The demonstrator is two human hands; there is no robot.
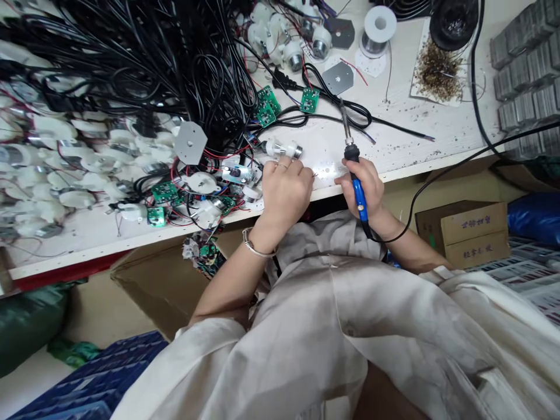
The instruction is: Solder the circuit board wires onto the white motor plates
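Note:
My right hand is wrapped round the blue handle of a soldering iron, its metal tip pointing away from me over the bench. My left hand rests at the bench edge with fingers curled and knuckles up; the fingertips are hidden, so what they grip does not show. Just beyond its knuckles lies a small white-and-silver motor. To its left are wired motor assemblies and green circuit boards. Another green circuit board lies past the iron's tip, beside a black power cord.
A heap of black cables and many white motors cover the left side. A solder spool, grey plates and a card with brown residue sit at the back. Stacked metal pieces stand right; the iron's cord trails right.

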